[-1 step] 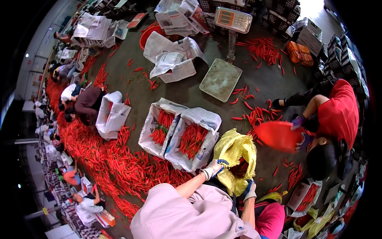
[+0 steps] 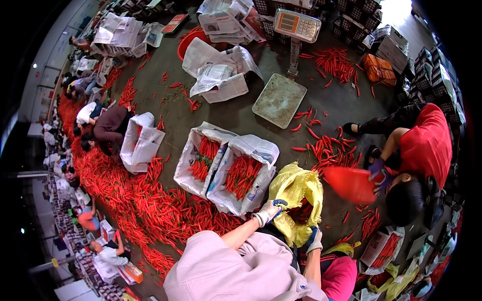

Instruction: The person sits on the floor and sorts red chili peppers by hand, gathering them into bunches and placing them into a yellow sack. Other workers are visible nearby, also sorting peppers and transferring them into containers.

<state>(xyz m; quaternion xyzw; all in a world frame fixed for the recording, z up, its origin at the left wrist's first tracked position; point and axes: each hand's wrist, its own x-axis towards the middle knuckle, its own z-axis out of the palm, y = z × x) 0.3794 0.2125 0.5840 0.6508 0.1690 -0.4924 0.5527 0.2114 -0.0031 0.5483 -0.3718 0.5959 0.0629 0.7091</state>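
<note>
Along the left edge of the frame a long heap of red chillies (image 2: 130,200) runs down the floor, with several people crouched beside it, too small and bent by the lens to make out well. Just right of the heap, a person in dark brown (image 2: 108,128) leans over a paper-lined box (image 2: 143,140), hiding its contents. In the middle sit two more paper-lined boxes (image 2: 226,168) filled with chillies, touching side by side. Above them lie loose newspapers (image 2: 216,72), and to their right a flat scale platform (image 2: 279,99) with its display head (image 2: 297,24) at the top.

At lower centre the left hand (image 2: 267,211), in a white glove, is closed on the near rim of a yellow mesh sack (image 2: 296,200). The right hand (image 2: 314,240), gloved too, pinches the sack's lower edge; its fingers are partly hidden by the fabric. The sack's mouth is held open, with dark red inside that is hard to make out.

To the right, a person in a red top (image 2: 427,143) tilts a red scoop (image 2: 351,183), blurred, toward the sack. Boxes at lower right are cut off.
</note>
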